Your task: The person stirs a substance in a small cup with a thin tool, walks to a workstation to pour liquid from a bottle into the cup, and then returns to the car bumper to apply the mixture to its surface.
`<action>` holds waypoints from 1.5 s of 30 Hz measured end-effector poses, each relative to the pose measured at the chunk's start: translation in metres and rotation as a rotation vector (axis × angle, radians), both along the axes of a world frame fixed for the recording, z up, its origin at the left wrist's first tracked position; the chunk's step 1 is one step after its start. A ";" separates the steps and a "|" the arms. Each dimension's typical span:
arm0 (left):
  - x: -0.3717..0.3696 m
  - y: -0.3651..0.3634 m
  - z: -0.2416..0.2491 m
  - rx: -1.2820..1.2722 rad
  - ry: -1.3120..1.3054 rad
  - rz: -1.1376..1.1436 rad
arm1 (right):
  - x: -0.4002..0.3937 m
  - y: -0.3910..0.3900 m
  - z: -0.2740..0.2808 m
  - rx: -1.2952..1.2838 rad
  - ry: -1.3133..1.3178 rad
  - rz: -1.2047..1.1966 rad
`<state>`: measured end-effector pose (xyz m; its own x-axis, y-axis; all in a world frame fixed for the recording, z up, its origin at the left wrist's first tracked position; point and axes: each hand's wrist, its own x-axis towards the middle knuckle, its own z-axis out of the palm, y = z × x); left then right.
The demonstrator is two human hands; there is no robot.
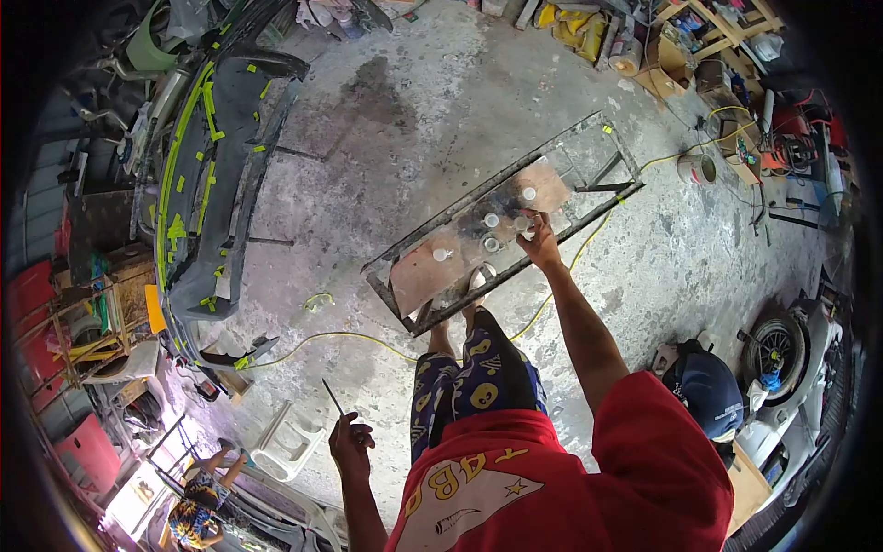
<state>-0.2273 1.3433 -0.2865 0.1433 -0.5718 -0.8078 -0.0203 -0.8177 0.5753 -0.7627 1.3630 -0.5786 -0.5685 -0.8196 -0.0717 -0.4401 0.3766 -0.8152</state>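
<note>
My right hand [541,245] reaches over a low dark metal frame [497,173], its fingers closed around a small clear cup [521,224]. Close by on the brown boards [414,276] stand several similar pale cups, among them a cup [529,193] beyond my fingers and another cup [441,255] towards the left end. Lower down and away from the frame, my left hand [351,447] grips a thin dark stick [332,396] that points up and to the left. Its exact kind is too small to make out.
At left stands a dark car bumper [207,184] with yellow-green tape pieces. A yellow cord [340,334] crosses the concrete floor and passes by the frame. A white plastic chair [287,442] and another person [195,511] are at lower left. A wheel [780,345] lies at right.
</note>
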 end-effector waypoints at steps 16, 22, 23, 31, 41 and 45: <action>0.001 0.002 -0.005 0.007 -0.019 0.016 | 0.006 -0.057 0.027 0.157 0.256 0.245; 0.000 0.004 0.002 -0.013 -0.020 0.025 | 0.017 -0.095 0.012 0.488 0.427 0.411; 0.003 0.007 0.002 -0.018 -0.019 0.040 | 0.016 -0.098 0.014 0.571 0.342 0.469; 0.007 0.018 0.000 -0.013 -0.021 0.076 | 0.033 -0.126 0.015 0.404 0.386 0.450; 0.020 0.022 -0.001 -0.002 -0.042 0.088 | -0.036 -0.087 0.005 0.246 0.483 0.220; 0.018 0.022 -0.007 0.019 -0.028 0.094 | -0.062 -0.071 0.031 0.411 0.467 0.055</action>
<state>-0.2093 1.3657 -0.2936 0.2178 -0.5396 -0.8133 0.0412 -0.8275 0.5600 -0.8252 1.2920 -0.5473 -0.5733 -0.8070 -0.1417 -0.7429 0.5849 -0.3256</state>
